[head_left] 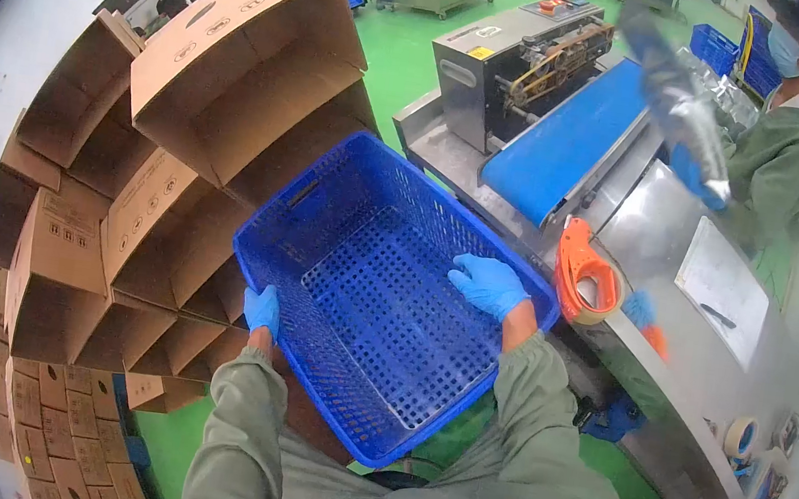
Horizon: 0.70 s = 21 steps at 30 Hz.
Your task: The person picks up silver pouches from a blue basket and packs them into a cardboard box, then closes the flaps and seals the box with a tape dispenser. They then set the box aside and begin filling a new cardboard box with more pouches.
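Note:
A blue perforated plastic crate [386, 349] with nothing inside stands tilted in front of me. My left hand [261, 310], in a light blue glove, grips its left rim; some of the fingers are hidden behind the wall. My right hand [488, 287], also gloved, reaches over the right side of the crate. Its fingers are stretched out toward the inside, and nothing shows in them. Just beyond the crate's right corner, an orange tape dispenser [584, 264] rests on the edge of the steel table.
Open cardboard boxes [240, 77] are stacked at left. A machine [514, 68] with a blue conveyor belt [570, 141] stands ahead. The steel table [637, 205] bears a white sheet [722, 290] with a pen and a tape roll [741, 436]. A masked co-worker [780, 158] handles a blurred silvery bag [677, 94].

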Tool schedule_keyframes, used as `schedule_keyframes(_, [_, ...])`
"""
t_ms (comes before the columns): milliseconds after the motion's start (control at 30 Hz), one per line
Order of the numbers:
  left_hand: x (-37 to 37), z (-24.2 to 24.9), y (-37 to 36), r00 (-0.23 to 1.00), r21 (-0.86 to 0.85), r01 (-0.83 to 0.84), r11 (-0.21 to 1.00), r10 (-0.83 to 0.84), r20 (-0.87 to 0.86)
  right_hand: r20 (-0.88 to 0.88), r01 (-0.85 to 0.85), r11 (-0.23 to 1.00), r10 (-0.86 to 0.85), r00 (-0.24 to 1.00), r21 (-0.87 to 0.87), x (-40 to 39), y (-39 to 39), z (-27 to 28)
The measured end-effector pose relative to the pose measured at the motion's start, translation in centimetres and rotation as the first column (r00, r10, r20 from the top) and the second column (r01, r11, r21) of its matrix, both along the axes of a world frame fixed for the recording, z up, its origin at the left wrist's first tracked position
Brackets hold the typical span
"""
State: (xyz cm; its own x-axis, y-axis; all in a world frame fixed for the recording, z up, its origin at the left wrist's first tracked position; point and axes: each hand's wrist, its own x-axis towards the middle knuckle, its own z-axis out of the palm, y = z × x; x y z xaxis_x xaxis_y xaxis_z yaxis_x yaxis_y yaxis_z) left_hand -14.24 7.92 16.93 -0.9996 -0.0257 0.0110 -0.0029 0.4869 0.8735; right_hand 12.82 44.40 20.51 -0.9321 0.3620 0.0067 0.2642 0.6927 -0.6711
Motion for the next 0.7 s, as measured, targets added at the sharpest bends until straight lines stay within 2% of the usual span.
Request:
schedule_keyframes(300, [0.0, 0.1, 0.0, 1.0, -0.07, 0.011, 0.997, -0.012, -0.02, 0.03, -0.003, 1.0, 0.004, 1.0, -0.011, -0.2, 0.0, 0.1])
schedule_keyframes(467, [-0.3, -0.5, -0.2, 1.0, 0.053, 0.02, 0.998, -0.02, 0.015, 0.046, -0.009, 1.0, 0.009, 0.999, -0.011, 0.0, 0.0, 0.7])
schedule_keyframes(500, [0.1, 0.1, 0.0, 1.0, -0.023, 0.006, 1.0, -0.006, 0.003, 0.041, -0.006, 1.0, 0.006, 0.999, -0.017, 0.1, -0.1, 0.7])
schedule_keyframes(700, [1.2, 1.5, 0.9, 1.0, -0.053, -0.007, 0.999, 0.006, -0.008, 0.046, 0.004, 1.0, -0.003, 0.999, -0.002, 0.1, -0.1, 0.4])
